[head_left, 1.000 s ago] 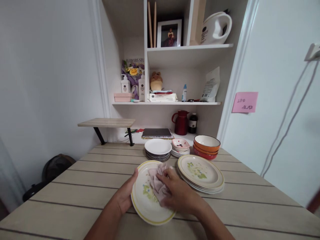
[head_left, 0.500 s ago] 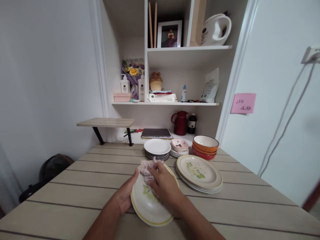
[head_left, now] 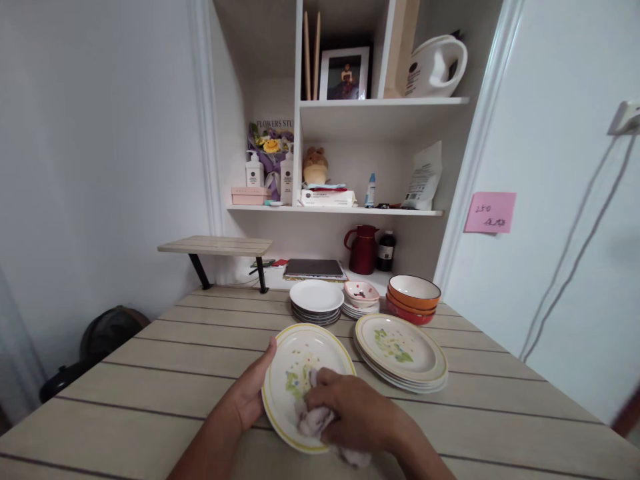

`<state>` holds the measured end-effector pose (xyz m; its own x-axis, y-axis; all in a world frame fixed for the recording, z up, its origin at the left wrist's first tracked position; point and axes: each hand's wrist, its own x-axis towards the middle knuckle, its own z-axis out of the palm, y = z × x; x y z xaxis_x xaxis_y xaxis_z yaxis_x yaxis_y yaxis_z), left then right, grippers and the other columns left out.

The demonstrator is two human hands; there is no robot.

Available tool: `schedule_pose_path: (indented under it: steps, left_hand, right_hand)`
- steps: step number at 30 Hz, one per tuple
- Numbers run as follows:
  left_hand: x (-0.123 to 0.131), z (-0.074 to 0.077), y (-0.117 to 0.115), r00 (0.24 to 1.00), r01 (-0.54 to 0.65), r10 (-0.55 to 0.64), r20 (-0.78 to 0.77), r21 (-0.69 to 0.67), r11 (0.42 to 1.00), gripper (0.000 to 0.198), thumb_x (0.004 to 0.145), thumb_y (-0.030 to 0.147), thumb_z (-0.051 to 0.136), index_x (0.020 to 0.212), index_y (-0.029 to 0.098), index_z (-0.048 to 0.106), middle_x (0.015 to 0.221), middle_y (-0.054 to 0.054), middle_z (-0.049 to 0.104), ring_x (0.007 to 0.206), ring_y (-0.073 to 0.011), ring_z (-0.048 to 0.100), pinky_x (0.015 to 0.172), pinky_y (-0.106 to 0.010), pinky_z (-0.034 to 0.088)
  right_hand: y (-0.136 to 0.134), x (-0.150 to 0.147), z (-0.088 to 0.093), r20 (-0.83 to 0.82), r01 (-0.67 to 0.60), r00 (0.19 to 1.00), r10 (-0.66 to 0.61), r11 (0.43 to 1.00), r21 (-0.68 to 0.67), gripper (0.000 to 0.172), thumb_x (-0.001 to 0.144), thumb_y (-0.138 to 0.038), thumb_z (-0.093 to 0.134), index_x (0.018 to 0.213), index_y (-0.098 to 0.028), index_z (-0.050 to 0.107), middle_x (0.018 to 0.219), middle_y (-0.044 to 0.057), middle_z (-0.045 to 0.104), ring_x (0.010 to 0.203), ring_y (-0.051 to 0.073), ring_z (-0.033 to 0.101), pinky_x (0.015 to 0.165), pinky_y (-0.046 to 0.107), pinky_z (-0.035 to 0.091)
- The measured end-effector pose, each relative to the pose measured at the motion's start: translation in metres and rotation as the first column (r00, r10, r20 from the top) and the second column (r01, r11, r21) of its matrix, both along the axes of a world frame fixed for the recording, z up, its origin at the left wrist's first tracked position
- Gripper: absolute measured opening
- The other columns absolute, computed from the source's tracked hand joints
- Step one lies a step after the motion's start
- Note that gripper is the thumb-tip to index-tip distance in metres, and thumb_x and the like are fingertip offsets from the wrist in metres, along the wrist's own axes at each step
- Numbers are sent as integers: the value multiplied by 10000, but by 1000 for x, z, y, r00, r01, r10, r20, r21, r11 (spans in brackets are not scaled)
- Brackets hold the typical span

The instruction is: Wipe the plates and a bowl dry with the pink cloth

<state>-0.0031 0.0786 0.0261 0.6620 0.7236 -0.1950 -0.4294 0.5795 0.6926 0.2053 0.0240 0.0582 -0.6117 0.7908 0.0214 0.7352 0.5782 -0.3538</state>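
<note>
A cream plate [head_left: 283, 363] with a yellow rim and a green leaf pattern is tilted slightly above or against the table. My left hand [head_left: 253, 390] grips its left edge, thumb along the rim and the other fingers out of sight beneath. Bunched in my right hand [head_left: 350, 410] is a pale pinkish cloth [head_left: 315, 421], pressed on the lower right part of the plate. A loose end of the cloth hangs past the plate's edge. Right of it lies a stack of matching plates [head_left: 400, 350].
White plates [head_left: 317, 297] are stacked behind, beside small pink-rimmed bowls [head_left: 361, 293] and orange and red bowls [head_left: 413, 300]. A raised wooden shelf [head_left: 215, 245] stands at the table's back left. A red jug [head_left: 363, 250], dark bottle [head_left: 385, 252] and laptop [head_left: 315, 268] sit in the wall unit.
My right hand has swept the cloth from the plate's upper left down to its lower right, uncovering the pattern. The left hand keeps its hold on the rim. The view has shifted slightly.
</note>
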Motion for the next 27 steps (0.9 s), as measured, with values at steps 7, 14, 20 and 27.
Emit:
schedule_pose_path:
  steps: [7,14,20,27]
  left_hand:
    - [3,-5,4,994,-97,99,-53,42,994,683,884,598,466,1354,106,520,1107,-176,725,1024,-303,690,956,-413,485]
    - [-2,-5,5,1000,-19,20,-20,23,1000,775,875,657,402,1397,88,468,1234,-189,661,1156,-301,623,1053,-397,399]
    - [-2,-5,4,1000,1,-1,-3,17,1000,770,877,656,393,1418,110,443,1265,-188,642,1168,-318,612,1046,-431,403]
    - [0,-5,5,999,-27,28,-42,36,999,718,883,634,424,1339,90,535,1144,-182,710,1062,-310,673,968,-411,477]
  right_hand:
    - [27,-39,-4,-149,175,978,-147,963,203,375,858,-288,603,1224,-363,630,1127,39,550,1028,204,553,867,289,386]
    - [39,-2,3,-71,468,882,-467,846,257,318,875,-308,562,1175,-290,667,1123,97,572,1040,253,559,820,324,396]
    - [6,17,2,6,193,981,-193,981,16,334,716,-200,665,1034,-298,692,1051,14,620,918,189,604,768,263,393]
    - [11,-31,-7,-163,16,987,-5,997,70,339,779,-287,685,1112,-347,677,1082,-2,571,950,169,579,817,239,409]
